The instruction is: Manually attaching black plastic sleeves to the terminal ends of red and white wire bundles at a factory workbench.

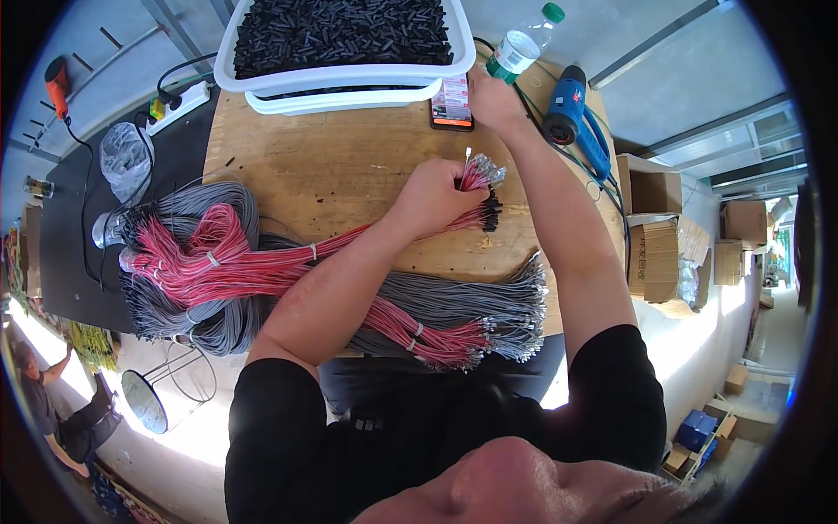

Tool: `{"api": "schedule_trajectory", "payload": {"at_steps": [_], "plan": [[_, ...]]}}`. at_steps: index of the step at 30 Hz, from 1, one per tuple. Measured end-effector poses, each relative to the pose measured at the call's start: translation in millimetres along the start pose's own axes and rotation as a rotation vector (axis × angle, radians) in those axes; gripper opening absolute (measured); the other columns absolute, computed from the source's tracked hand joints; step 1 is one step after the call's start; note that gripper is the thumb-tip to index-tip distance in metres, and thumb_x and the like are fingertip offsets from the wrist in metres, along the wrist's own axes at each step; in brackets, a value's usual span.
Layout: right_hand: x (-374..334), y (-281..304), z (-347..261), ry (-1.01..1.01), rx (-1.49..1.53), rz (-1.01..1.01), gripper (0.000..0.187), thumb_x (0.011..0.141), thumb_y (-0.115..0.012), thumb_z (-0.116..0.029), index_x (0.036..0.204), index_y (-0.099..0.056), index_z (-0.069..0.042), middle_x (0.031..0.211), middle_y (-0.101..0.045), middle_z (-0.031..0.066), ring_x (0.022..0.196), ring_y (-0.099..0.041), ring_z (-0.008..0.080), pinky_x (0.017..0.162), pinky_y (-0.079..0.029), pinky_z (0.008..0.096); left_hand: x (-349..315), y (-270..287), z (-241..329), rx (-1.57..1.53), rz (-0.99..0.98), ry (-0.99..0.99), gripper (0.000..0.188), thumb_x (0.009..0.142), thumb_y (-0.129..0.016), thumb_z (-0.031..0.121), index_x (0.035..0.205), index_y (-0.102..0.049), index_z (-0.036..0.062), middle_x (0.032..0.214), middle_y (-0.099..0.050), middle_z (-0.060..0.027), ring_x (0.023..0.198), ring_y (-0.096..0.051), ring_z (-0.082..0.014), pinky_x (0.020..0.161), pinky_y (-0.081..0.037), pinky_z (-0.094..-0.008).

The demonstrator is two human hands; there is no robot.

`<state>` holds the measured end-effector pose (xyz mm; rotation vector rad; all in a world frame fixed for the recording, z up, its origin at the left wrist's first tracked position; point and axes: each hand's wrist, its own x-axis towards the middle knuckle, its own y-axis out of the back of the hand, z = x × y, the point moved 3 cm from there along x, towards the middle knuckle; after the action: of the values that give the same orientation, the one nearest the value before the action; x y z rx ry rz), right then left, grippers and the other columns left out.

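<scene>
My left hand is closed round a bundle of red wires, over the middle of the wooden table. Clear-white connector ends stick out above the fist, and short black sleeves show just below it. My right hand rests farther off, at the right edge of a phone with a lit screen, close to a bottle with a green cap. Its fingertips are hard to make out. Thick bundles of grey wires and more red wires lie nearer to me.
A white tub of black tube pieces stands at the back, stacked on another. To the right lies a blue heat gun with its cable. Left are a power strip and a plastic bag. Cardboard boxes stand beyond the table.
</scene>
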<state>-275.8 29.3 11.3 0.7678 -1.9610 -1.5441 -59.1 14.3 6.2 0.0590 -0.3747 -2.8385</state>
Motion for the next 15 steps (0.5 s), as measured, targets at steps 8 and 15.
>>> {"api": "schedule_trajectory", "payload": {"at_steps": [8, 15], "plan": [[9.0, -10.0, 19.4, 0.058, 0.126, 0.096, 0.032, 0.099, -0.048, -0.021, 0.128, -0.056, -0.010, 0.102, -0.068, 0.0290, 0.089, -0.067, 0.0473, 0.079, -0.053, 0.0561, 0.4, 0.6, 3.1, 0.010, -0.008, -0.008, 0.026, 0.083, -0.076, 0.025, 0.083, -0.071, -0.0004, 0.073, -0.067, -0.0190, 0.067, -0.066, -0.0327, 0.068, -0.052, -0.0414], [-55.8, -3.8, 57.5, -0.500, 1.823, -0.173, 0.026, 0.104, -0.053, -0.029, 0.108, -0.056, -0.004, 0.068, -0.042, -0.0032, 0.056, -0.035, 0.0085, 0.046, -0.027, 0.0203, 1.9, 3.4, -5.5, 0.041, 0.026, -0.068, 0.027, 0.082, -0.076, 0.027, 0.083, -0.071, 0.0002, 0.073, -0.066, -0.0201, 0.067, -0.066, -0.0332, 0.067, -0.052, -0.0416]]}}
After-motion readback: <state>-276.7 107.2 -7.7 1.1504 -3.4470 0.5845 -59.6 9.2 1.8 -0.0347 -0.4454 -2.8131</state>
